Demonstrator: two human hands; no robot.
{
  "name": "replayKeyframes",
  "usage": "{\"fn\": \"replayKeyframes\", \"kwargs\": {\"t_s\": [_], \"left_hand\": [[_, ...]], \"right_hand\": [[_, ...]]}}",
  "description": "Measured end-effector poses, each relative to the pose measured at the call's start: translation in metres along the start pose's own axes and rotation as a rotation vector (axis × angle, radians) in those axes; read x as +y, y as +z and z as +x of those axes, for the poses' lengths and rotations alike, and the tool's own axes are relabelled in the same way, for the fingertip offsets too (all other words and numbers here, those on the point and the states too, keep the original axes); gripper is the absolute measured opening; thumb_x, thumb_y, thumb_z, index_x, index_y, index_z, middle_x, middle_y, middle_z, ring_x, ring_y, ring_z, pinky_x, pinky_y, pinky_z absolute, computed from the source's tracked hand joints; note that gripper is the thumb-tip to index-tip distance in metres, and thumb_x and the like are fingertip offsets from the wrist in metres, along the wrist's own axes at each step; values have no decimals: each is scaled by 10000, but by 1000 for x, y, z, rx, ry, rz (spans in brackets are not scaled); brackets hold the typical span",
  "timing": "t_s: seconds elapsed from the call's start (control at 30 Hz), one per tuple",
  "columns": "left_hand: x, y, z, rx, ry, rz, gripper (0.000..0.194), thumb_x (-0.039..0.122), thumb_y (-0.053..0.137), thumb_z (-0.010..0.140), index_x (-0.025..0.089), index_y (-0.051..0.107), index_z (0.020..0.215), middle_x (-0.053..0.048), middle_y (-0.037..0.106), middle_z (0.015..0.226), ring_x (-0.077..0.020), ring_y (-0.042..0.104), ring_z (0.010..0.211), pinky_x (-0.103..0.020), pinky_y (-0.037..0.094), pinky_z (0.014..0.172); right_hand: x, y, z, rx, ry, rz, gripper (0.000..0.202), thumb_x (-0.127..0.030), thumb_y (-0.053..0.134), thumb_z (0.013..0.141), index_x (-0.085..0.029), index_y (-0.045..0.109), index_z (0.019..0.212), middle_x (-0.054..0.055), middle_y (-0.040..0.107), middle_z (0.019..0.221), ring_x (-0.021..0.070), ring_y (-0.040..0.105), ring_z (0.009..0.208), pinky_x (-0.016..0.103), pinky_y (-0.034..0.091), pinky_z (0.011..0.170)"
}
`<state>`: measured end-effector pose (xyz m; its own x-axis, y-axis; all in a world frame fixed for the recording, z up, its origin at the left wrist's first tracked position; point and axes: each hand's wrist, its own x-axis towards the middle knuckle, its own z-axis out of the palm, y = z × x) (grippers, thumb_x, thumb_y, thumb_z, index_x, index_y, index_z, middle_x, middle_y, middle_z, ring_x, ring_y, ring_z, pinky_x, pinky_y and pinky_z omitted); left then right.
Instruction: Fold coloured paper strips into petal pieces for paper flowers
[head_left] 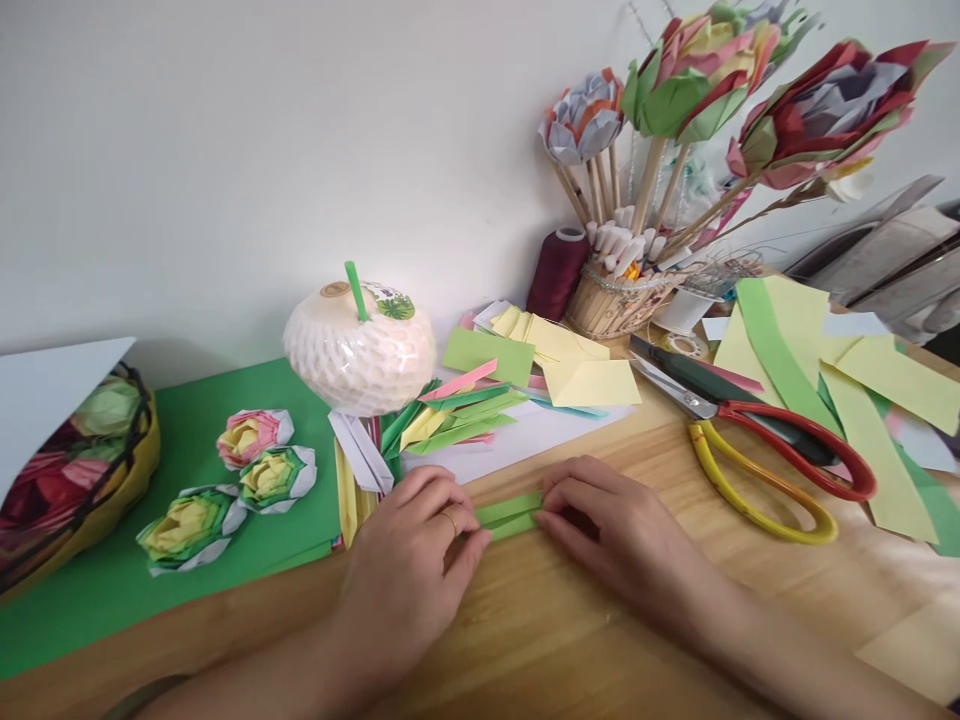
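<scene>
A narrow light green paper strip [511, 514], creased along its length, lies low over the wooden table between both hands. My left hand [420, 560] pinches its left end, with a ring on one finger. At the strip's right end, the fingers of my right hand [611, 525] are closed on the paper. Just behind the hands is a pile of folded strips [457, 412] in green, yellow and pink, partly on a white sheet [517, 436]. Folded white strips [361, 452] stand close to my left hand.
Scissors [780, 415] with red and yellow handles lie at the right, near scattered paper pieces [862, 400]. A netted round fruit [360, 345] is behind. Paper flowers [251, 437] rest on a green sheet [202, 400], beside a yellow basket [139, 475]. A flower-filled wooden basket [615, 305] stands behind.
</scene>
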<state>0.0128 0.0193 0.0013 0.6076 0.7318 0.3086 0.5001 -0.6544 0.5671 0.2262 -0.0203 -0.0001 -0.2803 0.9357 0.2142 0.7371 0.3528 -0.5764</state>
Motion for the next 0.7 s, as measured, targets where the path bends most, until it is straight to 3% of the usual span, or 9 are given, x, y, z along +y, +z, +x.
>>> {"fn": "replayKeyframes", "kwargs": {"t_s": [0.5,0.7], "left_hand": [[4,7,4,24,70,291,122,85,460,776,167,505,697,-47,568,728,-231,549,777,-368,487,655],[3,3,5,7,139,331,162,56,428,838,160,542,788,-47,597,758,-232,571,784,-380,489,676]], "right_hand": [[-8,4,0,41,26,-79,151,-74,511,841,-177,505,731,38,568,783,183,547,734,302,466,632],[-9,5,-1,30,19,-73,146,-93,470,878,-181,493,764,42,548,807,182,527,746,302,458,640]]}}
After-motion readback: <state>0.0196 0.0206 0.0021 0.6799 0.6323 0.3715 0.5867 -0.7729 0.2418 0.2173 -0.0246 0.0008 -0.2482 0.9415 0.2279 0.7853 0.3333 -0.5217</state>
